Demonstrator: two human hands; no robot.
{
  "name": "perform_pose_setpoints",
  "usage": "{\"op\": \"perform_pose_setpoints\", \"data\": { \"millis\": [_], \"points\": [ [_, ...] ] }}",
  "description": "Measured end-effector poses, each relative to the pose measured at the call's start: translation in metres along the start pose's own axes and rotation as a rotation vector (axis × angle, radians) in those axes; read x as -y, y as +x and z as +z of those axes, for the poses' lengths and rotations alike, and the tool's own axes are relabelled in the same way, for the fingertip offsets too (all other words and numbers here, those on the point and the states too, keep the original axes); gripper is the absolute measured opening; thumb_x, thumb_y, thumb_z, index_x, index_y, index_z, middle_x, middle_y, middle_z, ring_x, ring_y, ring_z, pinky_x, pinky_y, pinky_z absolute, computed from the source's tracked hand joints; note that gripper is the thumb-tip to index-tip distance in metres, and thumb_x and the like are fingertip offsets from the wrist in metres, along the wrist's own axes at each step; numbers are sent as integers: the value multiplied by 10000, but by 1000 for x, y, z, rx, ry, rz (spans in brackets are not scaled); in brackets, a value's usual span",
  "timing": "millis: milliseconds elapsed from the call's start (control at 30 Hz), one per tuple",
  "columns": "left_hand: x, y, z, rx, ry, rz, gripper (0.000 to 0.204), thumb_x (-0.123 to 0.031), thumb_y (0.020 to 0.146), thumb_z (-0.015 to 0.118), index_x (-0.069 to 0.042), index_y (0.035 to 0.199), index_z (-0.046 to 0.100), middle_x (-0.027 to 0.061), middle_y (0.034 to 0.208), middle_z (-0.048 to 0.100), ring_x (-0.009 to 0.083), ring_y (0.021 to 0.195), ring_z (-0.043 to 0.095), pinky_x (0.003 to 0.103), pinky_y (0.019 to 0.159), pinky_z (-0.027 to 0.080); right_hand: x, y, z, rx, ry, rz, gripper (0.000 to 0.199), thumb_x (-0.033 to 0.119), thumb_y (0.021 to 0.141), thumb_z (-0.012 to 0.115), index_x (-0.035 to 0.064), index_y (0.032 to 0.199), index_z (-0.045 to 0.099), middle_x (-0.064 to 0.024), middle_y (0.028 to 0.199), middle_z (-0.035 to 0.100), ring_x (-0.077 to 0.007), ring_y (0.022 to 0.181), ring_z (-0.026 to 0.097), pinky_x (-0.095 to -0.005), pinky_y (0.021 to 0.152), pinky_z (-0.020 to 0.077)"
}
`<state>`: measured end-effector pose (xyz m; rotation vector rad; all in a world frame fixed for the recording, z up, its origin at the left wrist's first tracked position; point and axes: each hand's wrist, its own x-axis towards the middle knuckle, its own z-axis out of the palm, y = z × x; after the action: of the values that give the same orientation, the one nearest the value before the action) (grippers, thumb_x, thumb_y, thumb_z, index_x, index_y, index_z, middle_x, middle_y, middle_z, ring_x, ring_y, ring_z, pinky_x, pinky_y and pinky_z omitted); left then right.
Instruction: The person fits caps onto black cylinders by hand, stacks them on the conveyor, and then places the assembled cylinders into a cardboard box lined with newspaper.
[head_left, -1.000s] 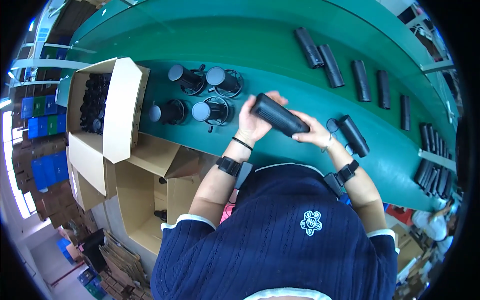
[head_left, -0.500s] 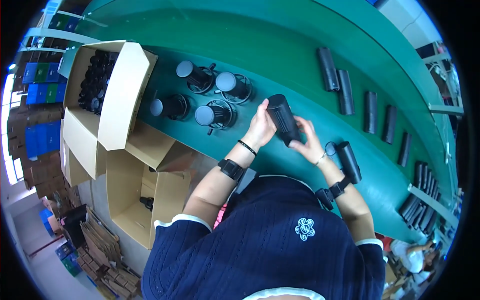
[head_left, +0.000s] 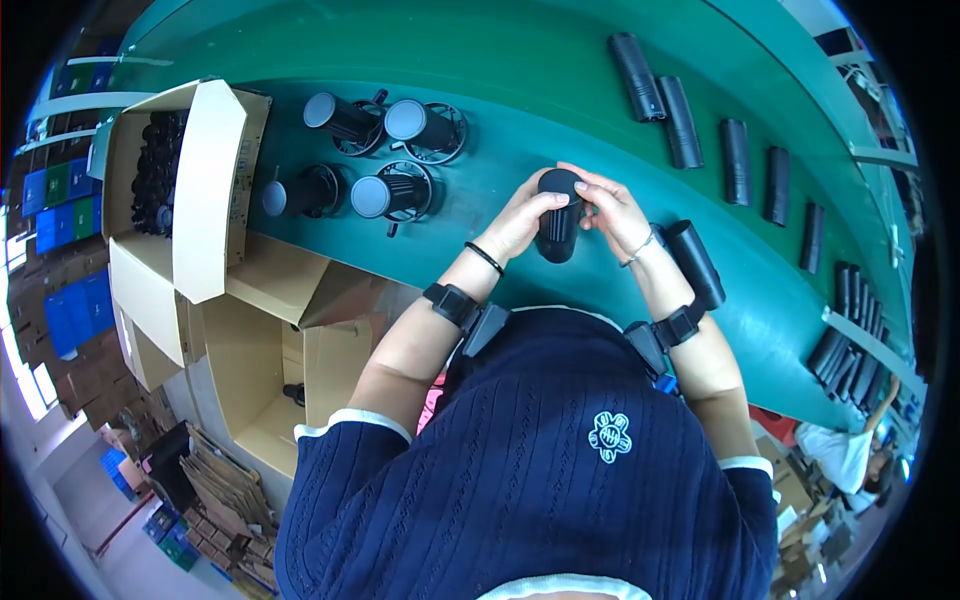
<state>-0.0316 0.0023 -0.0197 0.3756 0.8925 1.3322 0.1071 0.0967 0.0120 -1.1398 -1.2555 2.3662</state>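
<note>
Both hands are closed round a black cylindrical housing (head_left: pixel 556 238), held over the green work surface in front of my body. My left hand (head_left: pixel 518 212) grips its left side, with the thumb laid on the upper part. From the other side my right hand (head_left: pixel 617 212) holds the upper end, its thumb and fingertips near the top. One rounded end faces up toward me; my fingers hide part of the sides. Just beside my right wrist rests another black cylinder (head_left: pixel 694 262), with an open end showing.
Several black cylinders with grey round ends and ring frames (head_left: pixel 398 195) stand left on the green bench (head_left: pixel 480 262). An open carton (head_left: pixel 210 190) of black parts is at far left, with another carton (head_left: pixel 250 385) below. Black tubes (head_left: pixel 736 162) lie on the belt; a person (head_left: pixel 838 455) is at far right.
The black housing has been turned in my hands, from slanting to nearly upright with its rounded end up. My hands have come closer together at its upper part. The whole view has shifted slightly.
</note>
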Motion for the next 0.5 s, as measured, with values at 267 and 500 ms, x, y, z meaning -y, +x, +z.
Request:
{"op": "perform_pose_setpoints", "data": {
  "millis": [267, 500],
  "points": [
    [3, 2, -1, 4, 125, 61, 533, -245, 843, 644, -43, 1256, 375, 101, 1144, 499, 165, 1064, 513, 307, 888, 441, -8, 2, -8, 23, 12, -34, 323, 177, 867, 623, 124, 1186, 638, 33, 944, 636, -17, 690, 515, -165, 520, 395],
    [7, -5, -9, 54, 630, 200, 657, -241, 757, 786, -42, 1228, 373, 100, 1103, 518, 172, 1047, 527, 320, 884, 450, -11, -10, -12, 67, 171, -9, 381, 202, 885, 613, 97, 1249, 583, 20, 887, 601, -43, 655, 485, -242, 653, 493]
  ]
}}
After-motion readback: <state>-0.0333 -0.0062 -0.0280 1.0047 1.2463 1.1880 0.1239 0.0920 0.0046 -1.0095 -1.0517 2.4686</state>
